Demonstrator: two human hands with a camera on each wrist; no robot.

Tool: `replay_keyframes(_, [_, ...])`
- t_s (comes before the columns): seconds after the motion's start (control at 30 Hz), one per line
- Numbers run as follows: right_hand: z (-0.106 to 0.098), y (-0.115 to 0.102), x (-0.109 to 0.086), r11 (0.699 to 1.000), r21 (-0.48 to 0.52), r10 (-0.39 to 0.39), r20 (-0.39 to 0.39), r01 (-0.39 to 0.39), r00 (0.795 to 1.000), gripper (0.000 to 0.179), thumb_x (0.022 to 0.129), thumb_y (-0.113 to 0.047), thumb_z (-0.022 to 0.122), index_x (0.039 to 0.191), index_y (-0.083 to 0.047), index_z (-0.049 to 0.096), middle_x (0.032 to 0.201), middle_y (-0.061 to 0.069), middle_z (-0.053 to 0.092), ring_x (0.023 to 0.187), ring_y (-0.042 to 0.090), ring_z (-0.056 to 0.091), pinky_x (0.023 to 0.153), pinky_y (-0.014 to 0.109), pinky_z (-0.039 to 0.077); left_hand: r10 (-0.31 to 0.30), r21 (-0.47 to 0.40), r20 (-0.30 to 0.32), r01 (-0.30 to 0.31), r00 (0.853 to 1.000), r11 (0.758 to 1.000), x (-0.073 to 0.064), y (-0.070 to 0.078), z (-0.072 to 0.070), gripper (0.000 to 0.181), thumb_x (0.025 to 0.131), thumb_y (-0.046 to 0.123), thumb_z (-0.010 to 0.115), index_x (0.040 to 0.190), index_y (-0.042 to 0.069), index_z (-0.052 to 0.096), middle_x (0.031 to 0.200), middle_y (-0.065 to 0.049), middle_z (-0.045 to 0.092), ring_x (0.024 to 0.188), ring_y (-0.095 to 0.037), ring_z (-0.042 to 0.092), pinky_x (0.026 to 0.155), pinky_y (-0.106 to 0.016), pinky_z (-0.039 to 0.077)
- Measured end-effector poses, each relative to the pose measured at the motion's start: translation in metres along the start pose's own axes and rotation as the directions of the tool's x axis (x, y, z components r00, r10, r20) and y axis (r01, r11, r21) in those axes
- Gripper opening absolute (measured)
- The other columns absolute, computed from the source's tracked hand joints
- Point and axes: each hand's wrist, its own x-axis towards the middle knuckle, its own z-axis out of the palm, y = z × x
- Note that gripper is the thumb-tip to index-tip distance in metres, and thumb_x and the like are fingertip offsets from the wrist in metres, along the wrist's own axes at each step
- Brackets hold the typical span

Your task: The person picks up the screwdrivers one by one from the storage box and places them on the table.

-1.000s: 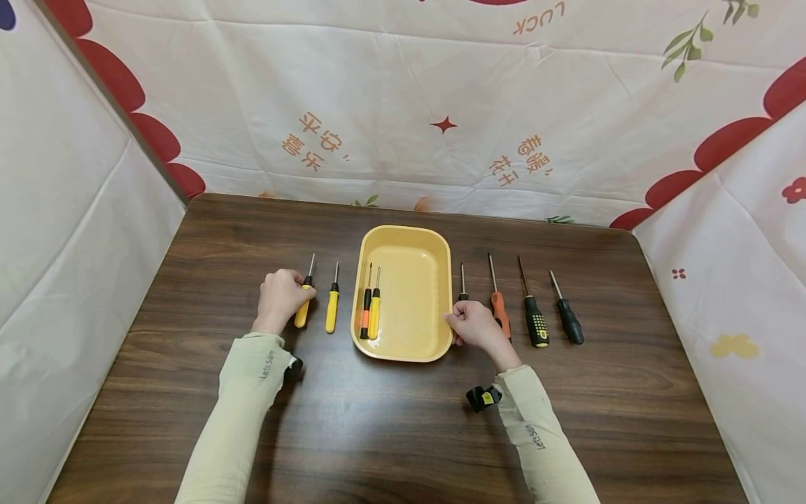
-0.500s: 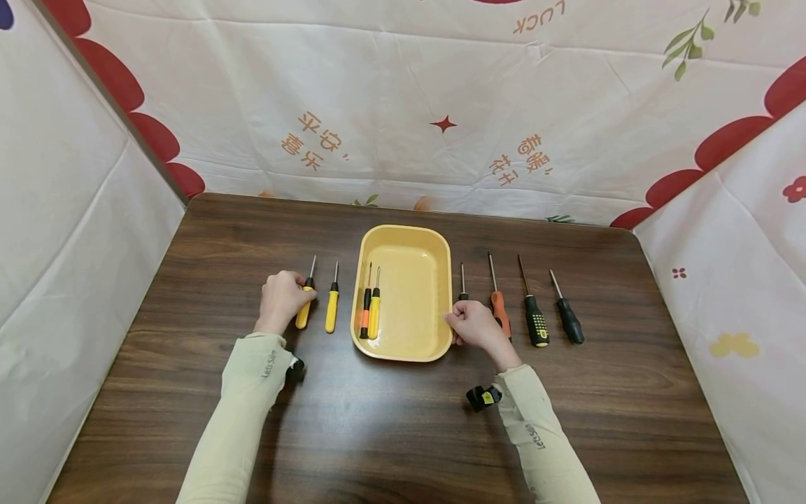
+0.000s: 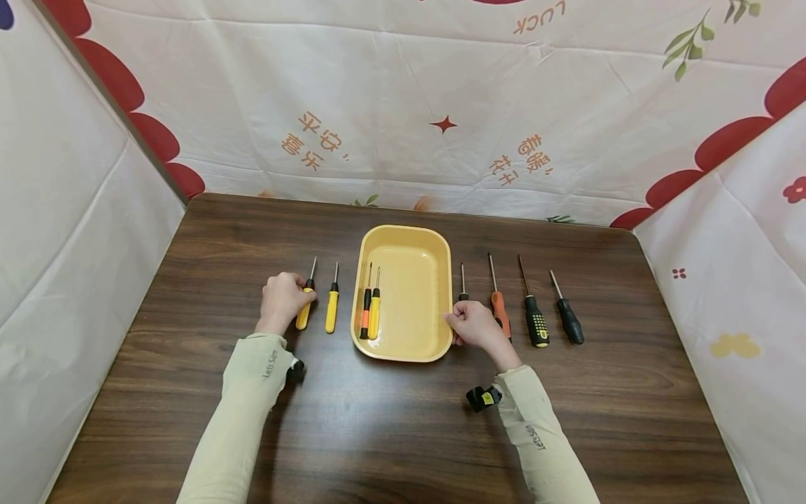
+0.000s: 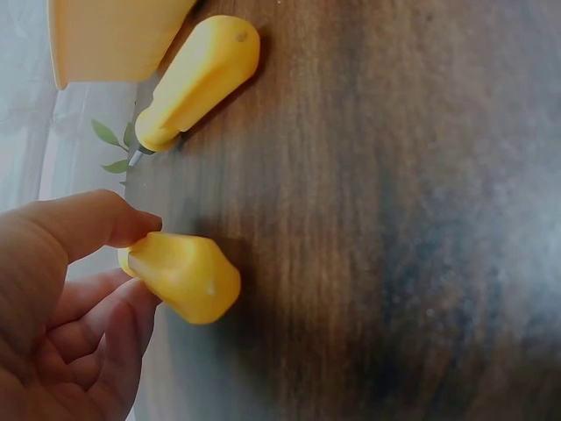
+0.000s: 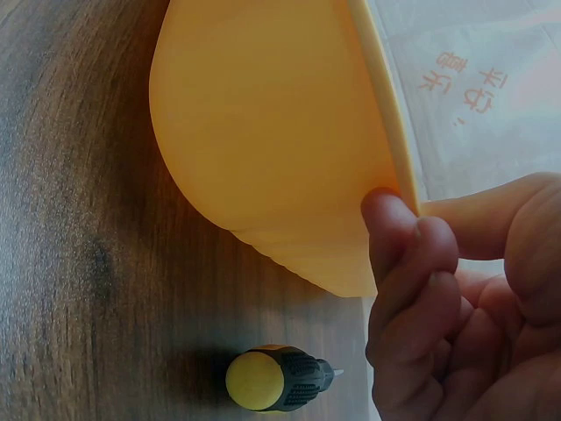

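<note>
My left hand (image 3: 285, 302) pinches a yellow-handled screwdriver (image 3: 303, 318) between thumb and fingers, its shaft pointing away from me. In the left wrist view the butt of its handle (image 4: 197, 281) sticks out past the fingertips. Just right of it, a second yellow screwdriver (image 3: 331, 311) lies on the table. My right hand (image 3: 476, 323) pinches the right rim of a yellow plastic tray (image 3: 403, 359), thumb on one side and curled fingers on the other. Inside the tray, at its left, lie a black-and-orange screwdriver (image 3: 366, 311) and a yellow one (image 3: 374, 318).
Right of the tray is a screwdriver (image 3: 463, 280) mostly hidden by my right hand. Beyond it lie an orange-handled screwdriver (image 3: 498, 304), a black-and-yellow one (image 3: 535, 322) and a black one (image 3: 569, 322). Printed cloth (image 3: 403, 91) hangs behind the brown table (image 3: 390, 434).
My left hand and the yellow screwdriver it holds have shifted very slightly to the right and towards me. The right hand and the tray have stayed put.
</note>
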Motion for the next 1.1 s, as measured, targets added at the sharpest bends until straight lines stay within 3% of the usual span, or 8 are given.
replay_keyframes(0.57, [-0.0004, -0.0015, -0.0015, 1.000, 0.006, -0.003, 0.002, 0.003, 1.000, 0.025, 0.090, -0.015, 0.053, 0.067, -0.006, 0.047, 0.049, 0.000, 0.053, 0.046, 0.015, 0.055, 0.045, 0.024, 0.039, -0.023, 0.001, 0.020, 0.023, 1.000, 1.000, 0.0005, 0.0010, 0.0002, 0.027, 0.075, 0.020, 0.067, 0.091, -0.001, 0.069, 0.079, -0.012, 0.066, 0.067, -0.023, 0.059, 0.058, -0.032, 0.048])
replay_keyframes(1.1, [-0.0012, -0.0009, -0.0012, 1.000, 0.011, -0.016, -0.001, 0.016, 1.000, 0.025, 0.090, -0.015, 0.053, 0.067, -0.005, 0.049, 0.048, 0.000, 0.053, 0.048, 0.020, 0.057, 0.044, 0.024, 0.039, -0.022, -0.014, -0.004, 0.022, 1.000, 1.000, 0.0001, 0.0000, 0.0033, 0.028, 0.074, 0.019, 0.068, 0.092, -0.002, 0.068, 0.084, -0.014, 0.068, 0.070, -0.025, 0.060, 0.061, -0.035, 0.048])
